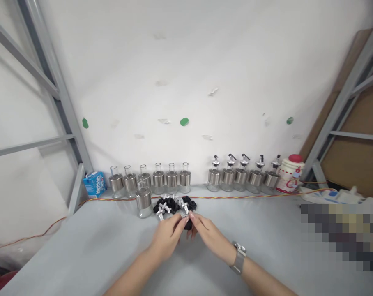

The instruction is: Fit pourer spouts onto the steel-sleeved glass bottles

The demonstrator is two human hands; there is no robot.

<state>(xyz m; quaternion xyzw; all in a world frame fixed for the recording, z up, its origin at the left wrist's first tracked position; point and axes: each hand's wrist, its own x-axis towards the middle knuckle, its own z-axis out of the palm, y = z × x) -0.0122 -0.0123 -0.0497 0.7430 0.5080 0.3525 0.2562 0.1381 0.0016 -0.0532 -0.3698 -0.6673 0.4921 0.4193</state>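
Observation:
My left hand (169, 234) and my right hand (209, 235) meet over the middle of the table. Their fingers pinch a small pour spout (188, 224) from both sides; its black lower part shows between the fingertips, while the rest is mostly covered. Right behind it lies a loose pile of pour spouts (164, 207), with silver and black pieces. Left of that pile stands an uncapped glass bottle (143, 199) with a brushed steel band. A watch is on my right wrist.
Several uncapped bottles (171, 179) stand along the wall at left; several with spouts fitted (228, 176) stand at right. A blue carton (94, 184) and a red-lidded container (290, 174) flank the rows. A twisted wire (229, 197) crosses the grey table (260, 246). The right edge is pixelated.

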